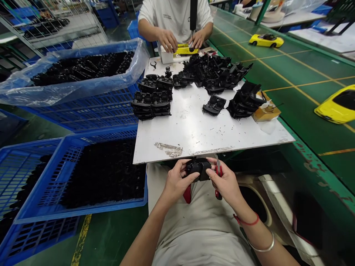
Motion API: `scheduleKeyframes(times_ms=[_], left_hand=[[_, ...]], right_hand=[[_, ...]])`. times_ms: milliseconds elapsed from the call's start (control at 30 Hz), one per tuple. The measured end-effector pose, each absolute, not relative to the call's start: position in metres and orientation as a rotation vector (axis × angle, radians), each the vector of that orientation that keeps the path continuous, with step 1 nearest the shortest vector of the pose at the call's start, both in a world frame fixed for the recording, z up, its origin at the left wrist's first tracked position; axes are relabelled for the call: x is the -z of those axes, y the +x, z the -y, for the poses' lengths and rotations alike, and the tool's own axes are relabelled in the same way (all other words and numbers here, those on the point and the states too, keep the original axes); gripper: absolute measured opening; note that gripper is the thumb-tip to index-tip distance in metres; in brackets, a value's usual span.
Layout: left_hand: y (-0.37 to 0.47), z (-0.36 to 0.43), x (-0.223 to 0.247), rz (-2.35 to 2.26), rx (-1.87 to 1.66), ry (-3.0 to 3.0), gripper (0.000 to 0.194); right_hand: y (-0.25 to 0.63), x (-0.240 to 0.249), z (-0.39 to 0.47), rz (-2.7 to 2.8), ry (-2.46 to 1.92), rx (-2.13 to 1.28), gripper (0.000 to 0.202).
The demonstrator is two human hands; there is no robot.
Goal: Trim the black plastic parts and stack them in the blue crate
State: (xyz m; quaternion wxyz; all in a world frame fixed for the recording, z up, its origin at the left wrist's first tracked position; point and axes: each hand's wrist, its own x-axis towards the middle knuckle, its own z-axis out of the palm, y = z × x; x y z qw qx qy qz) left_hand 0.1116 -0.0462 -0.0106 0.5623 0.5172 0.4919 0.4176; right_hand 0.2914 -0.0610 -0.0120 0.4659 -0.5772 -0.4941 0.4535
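Just below the front edge of the white table, above my lap, I hold a black moulded plastic part [197, 168] between both hands. My left hand [175, 180] is closed on its left end, thumb along the near side. My right hand [226, 181] pinches the right end with thumb and fingers. Tucked in that same right hand is a red-handled hand tool [219, 170], probably cutters; my fingers and palm cover part of it. A loose black toy-car interior piece [214, 105] lies on the table beyond my hands.
The white table [191, 129] bears stacked interior pieces [152, 103] and a black heap [213, 72]. Blue crates [105, 208] of black parts stand left. Opposite, a co-worker [174, 22] handles a yellow car body [185, 49]. Yellow toy cars [266, 40] sit on the green surface at right.
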Motion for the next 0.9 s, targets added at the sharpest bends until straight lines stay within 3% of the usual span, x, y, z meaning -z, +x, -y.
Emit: scheduleKeyframes(times_ms=[467, 900], left_hand=[[0.102, 0.046, 0.017, -1.093, -1.035, 1.088, 0.056], [0.106, 0.049, 0.026, -1.130, -1.106, 1.083, 0.048]], right_hand=[[0.283, -0.010, 0.079, 1.323, -1.418, -1.038, 0.039], [0.275, -0.018, 0.084, 1.359, -1.448, -0.971, 0.035]])
